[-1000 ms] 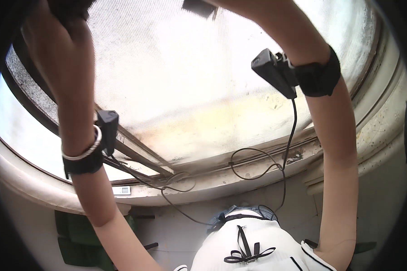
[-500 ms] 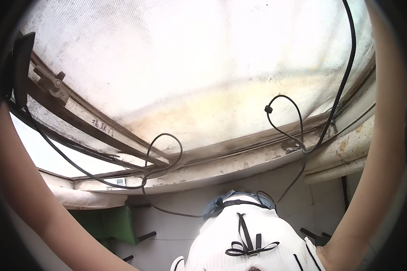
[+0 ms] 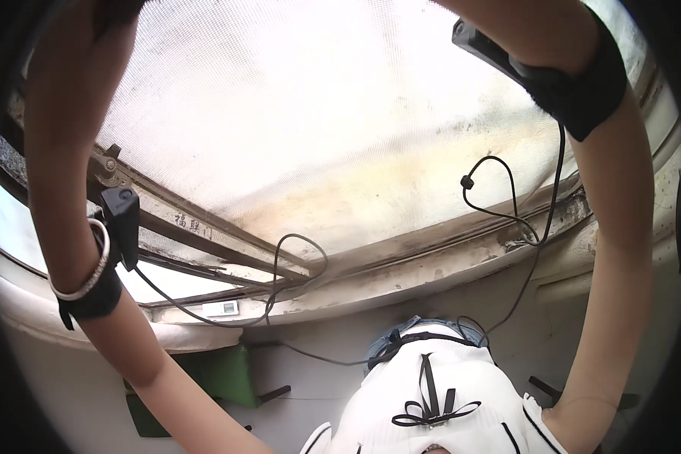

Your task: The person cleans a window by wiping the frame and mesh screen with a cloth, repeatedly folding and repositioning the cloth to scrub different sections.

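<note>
Both my arms are raised along the sides of the view. Past a black strap [image 3: 91,303] with a small black device [image 3: 121,219] and a pale bracelet [image 3: 102,253], my left hand [image 3: 72,129] reaches up close to the camera. Its fingers are lost in shadow at the top edge. My right hand [image 3: 541,30] bends inward over the top, beyond another black strap [image 3: 590,83] carrying a black device [image 3: 484,45]. Its fingers are out of frame, so whatever either hand touches is hidden. Black cables [image 3: 166,299] run from both devices toward my waist.
Ahead is a bright window with a mesh screen [image 3: 318,98] and a worn frame with a latch [image 3: 110,163]. Looped cable lies across its sill [image 3: 386,276]. A small white device [image 3: 221,308] sits there. Below left is a green chair [image 3: 234,378].
My left forearm has swung inward and the strapped device has come lower into view. My right arm has bent inward across the top, bringing its strap into sight. The view has shifted slightly.
</note>
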A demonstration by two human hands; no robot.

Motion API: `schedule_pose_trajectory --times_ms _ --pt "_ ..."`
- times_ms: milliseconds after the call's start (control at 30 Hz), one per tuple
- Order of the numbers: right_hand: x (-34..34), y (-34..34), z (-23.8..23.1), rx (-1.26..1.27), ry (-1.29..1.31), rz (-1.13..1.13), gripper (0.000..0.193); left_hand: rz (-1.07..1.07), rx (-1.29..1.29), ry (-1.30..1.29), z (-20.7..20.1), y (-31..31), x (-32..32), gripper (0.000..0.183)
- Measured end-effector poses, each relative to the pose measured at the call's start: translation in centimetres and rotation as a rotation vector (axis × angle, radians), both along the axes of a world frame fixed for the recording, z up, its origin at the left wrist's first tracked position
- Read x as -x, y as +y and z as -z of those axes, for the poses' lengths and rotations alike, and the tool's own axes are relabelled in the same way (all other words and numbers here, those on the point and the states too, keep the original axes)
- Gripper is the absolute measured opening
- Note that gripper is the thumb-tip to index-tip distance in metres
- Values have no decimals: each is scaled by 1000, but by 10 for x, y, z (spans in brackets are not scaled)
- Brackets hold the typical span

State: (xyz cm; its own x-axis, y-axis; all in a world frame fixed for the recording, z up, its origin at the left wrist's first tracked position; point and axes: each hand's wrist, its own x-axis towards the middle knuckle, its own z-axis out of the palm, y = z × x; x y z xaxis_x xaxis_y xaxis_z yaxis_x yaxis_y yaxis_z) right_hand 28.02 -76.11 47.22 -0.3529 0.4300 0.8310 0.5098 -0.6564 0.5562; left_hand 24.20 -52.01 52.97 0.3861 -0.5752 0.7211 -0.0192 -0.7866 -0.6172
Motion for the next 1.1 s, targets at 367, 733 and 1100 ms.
schedule_pose_trajectory --times_ms 367,733,1100 --pt "9 17 208 697 737 152 18 193 256 566 191 -57 19 24" --pt "33 5 152 229 539 -245 20 310 193 137 157 -46 49 36" --pt "20 15 158 27 609 -59 23 81 99 141 174 -52 16 54"
